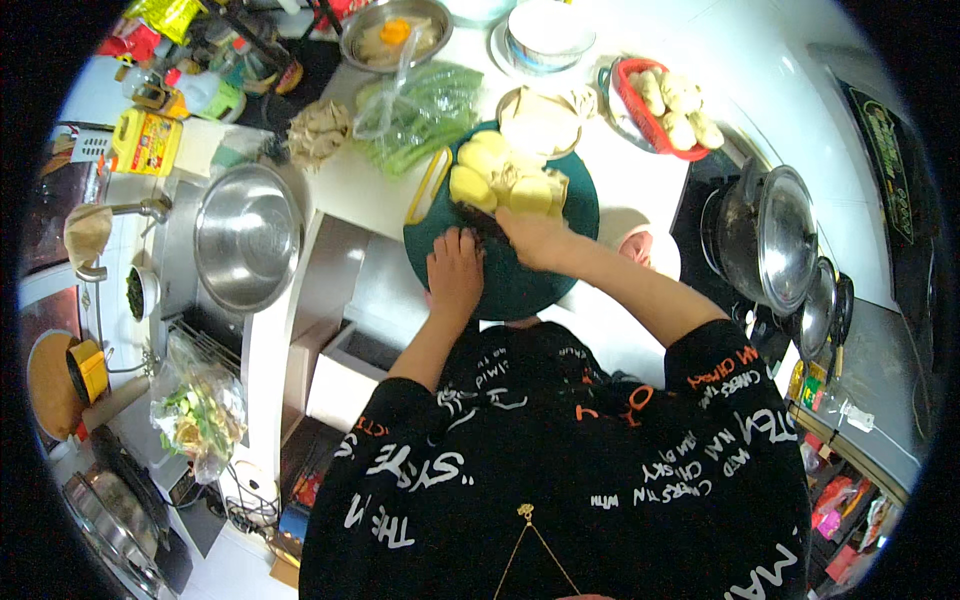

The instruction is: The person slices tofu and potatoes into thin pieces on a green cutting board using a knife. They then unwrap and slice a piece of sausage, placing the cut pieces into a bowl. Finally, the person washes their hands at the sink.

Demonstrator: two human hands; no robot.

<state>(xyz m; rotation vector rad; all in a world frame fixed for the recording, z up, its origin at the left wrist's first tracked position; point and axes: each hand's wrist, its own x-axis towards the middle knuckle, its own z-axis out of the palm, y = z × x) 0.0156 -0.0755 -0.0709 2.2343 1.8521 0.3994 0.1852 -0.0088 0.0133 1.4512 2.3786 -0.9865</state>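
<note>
My right hand (pixel 536 238) grips a dark-bladed kitchen knife (pixel 478 219) over a round green cutting board (pixel 517 292). Beside the blade, several peeled yellow potatoes (pixel 472 187) lie toward the board's far side, some of them apparently cut. My left hand (pixel 456 274) rests fingers down on the board's left part, near the blade and holding nothing that I can see. A flat yellow-edged tool (pixel 429 186) lies at the board's left rim. Just beyond the potatoes is a bowl (pixel 541 124) with pale contents, too bright to make out.
Bagged green vegetables (pixel 427 112) lie behind the board. A red basket of knobbly pale roots or tubers (pixel 675 109) stands at back right. A steel basin (pixel 249 236) is at left. On the right sits a lidded wok (pixel 784 240), with a pinkish item (pixel 637 246) nearer the board.
</note>
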